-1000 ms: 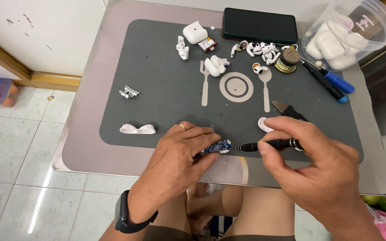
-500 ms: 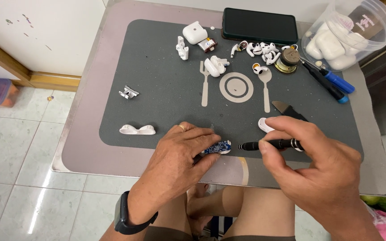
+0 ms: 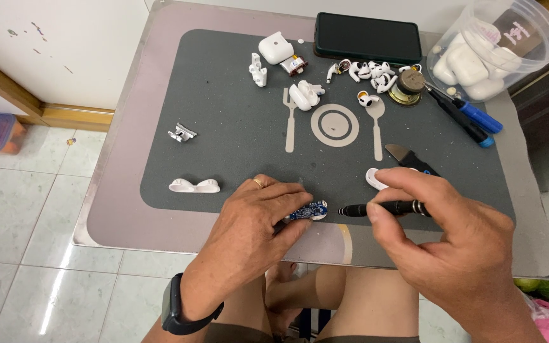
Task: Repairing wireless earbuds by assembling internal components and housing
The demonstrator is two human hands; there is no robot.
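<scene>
The left hand [image 3: 258, 219] lies knuckles-up at the near edge of the dark mat [image 3: 223, 146], its fingers curled down and pinching a small blue circuit board [image 3: 307, 211] flat against the mat — a grip that looks meant to keep the tiny part from sliding. The board pokes out to the right of the fingertips: a thin blue strip with pale specks along it and a white end, too small to read in detail. The right hand [image 3: 443, 235] is closed on a slim black tool [image 3: 382, 208], held like a pen and lying nearly level, its tip pointing left and stopping just beside the board's free end; whether it touches I cannot tell.

Just beyond the right hand's knuckles sits a white plastic piece [image 3: 375, 178], partly hidden, and near it a black-handled blade [image 3: 411, 157]. To the left on the mat lie a white two-lobed shell [image 3: 194, 185] and a small metal part [image 3: 182, 133], well apart from the work. The far side holds loose white earbuds [image 3: 370, 71], a white case [image 3: 276, 48], a dark phone [image 3: 368, 38], blue-handled tools [image 3: 471, 121] and a clear tub [image 3: 497, 47] of white cases — set out of the way, it seems, on the surface [image 3: 128, 190].
</scene>
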